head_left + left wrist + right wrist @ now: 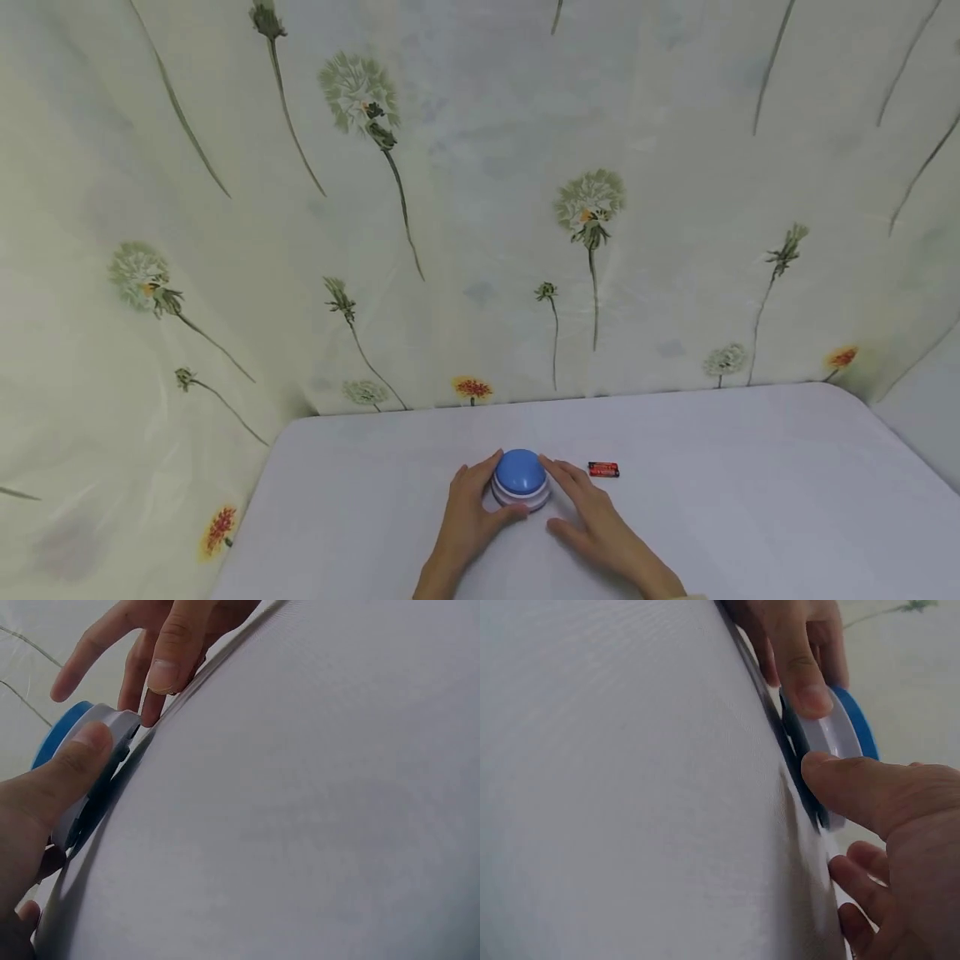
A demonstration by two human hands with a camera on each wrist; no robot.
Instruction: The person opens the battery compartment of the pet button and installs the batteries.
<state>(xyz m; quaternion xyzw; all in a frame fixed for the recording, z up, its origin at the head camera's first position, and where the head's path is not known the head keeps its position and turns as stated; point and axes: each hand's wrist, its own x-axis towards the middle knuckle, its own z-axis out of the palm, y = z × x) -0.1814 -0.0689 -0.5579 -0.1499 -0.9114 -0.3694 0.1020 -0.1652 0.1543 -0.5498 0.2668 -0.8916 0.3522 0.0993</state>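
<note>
A round button (520,473) with a blue dome and a white base stands on the white table (750,483) near its front edge. My left hand (476,500) cups its left side. The left thumb (79,754) presses on the white base rim (112,724). My right hand (581,504) holds the right side, with its fingers along the dome. The right thumb (855,791) lies against the base (829,735) at the front. In the left wrist view, the right hand's fingers (169,660) reach over the far edge of the button.
A small red and black battery (603,470) lies on the table just right of my right hand. A pale cloth printed with dandelions (480,208) hangs behind and to the left of the table.
</note>
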